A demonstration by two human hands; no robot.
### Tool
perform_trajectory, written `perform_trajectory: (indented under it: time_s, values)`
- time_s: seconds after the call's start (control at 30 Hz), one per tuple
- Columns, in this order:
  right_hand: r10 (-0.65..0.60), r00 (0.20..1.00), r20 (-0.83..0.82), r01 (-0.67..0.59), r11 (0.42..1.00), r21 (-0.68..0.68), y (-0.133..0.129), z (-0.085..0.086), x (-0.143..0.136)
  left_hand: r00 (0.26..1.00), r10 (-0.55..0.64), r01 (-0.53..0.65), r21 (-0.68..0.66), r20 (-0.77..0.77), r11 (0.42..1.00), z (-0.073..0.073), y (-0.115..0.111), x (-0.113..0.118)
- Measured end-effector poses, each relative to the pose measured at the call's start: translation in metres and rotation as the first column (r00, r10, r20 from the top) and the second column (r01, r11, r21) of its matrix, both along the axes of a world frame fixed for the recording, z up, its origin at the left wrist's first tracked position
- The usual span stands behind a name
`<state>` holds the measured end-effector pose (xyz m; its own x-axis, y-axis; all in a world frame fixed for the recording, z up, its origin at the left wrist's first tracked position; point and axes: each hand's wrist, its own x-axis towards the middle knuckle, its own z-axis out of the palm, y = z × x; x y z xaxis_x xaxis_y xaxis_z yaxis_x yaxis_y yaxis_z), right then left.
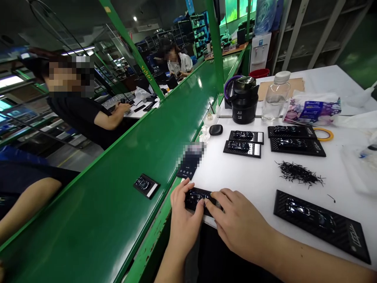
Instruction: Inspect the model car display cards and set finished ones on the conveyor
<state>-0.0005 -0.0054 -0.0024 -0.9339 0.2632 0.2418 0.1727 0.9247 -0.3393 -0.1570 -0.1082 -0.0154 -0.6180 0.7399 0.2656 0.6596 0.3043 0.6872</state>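
Observation:
Both my hands are on a black plate with a glossy dark model car [196,196] at the near edge of the white table. My left hand [185,214] wraps round its left end, thumb on the near side. My right hand [235,220] holds its right part, fingertips pressing at the car. On the right lies a larger plate with a car [318,222]. A pile of thin black strips [299,173] is beyond it. Two car plates [243,147] lie farther back, with two more [294,144] to their right.
A phone [188,163] lies at the table's left edge. One car plate [146,186] rests on the green conveyor [118,212]. Behind are a black cup [244,104], a bottle [275,98], a tissue pack [312,108] and yellow tape [326,134]. People sit across the conveyor.

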Motion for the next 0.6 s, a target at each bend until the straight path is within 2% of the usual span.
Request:
perform_trajectory:
  time_s: [0.33,0.6]
  values:
    - [-0.026,1.000,0.009,0.025,0.995,0.096,-0.0048,-0.0034,-0.0044,0.995,0.052,-0.051,-0.013,0.083,0.999,0.0005,0.0025,-0.0004]
    - [-0.004,1.000,0.019,0.003,0.999,0.036,0.0036,0.0014,0.0007,0.977,0.076,-0.069,-0.040,0.199,0.997,0.0030,0.0051,-0.0050]
